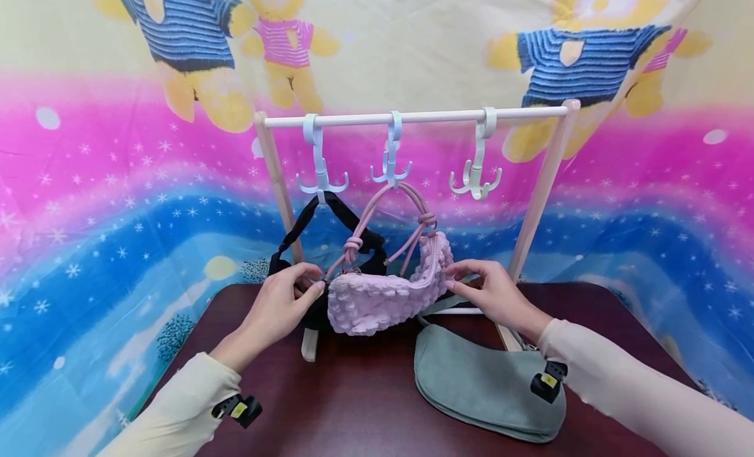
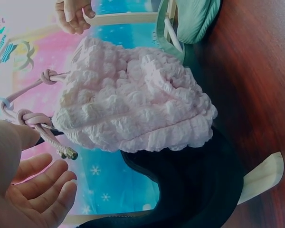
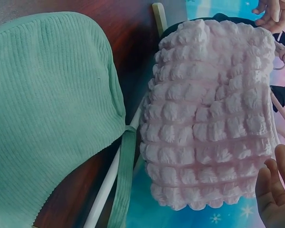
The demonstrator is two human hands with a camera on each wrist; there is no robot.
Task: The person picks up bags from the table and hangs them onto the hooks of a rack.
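A pale pink bubble-textured handbag [image 1: 377, 306] hangs by its knotted cord strap [image 1: 366, 218] from the middle hook [image 1: 391, 165], tilted with its right end higher. My left hand [image 1: 277, 303] is at the bag's left end, by the strap knot. In the left wrist view its fingers [image 2: 54, 190] are loosely bent and grip nothing. Beside the bag's right end is my right hand [image 1: 501, 293], its relaxed fingers [image 3: 275, 175] close to the pink fabric. Behind the pink bag, a black bag [image 2: 194, 185] hangs by its strap [image 1: 303, 221] from the left hook [image 1: 320, 172].
A green corduroy handbag [image 1: 471, 385] lies on the dark red tabletop [image 1: 353, 404], below my right forearm. The wooden rack [image 1: 544, 182] carries a white bar [image 1: 436, 116] and a third, right hook [image 1: 476, 175]. A printed bear curtain [image 1: 118, 182] stands behind.
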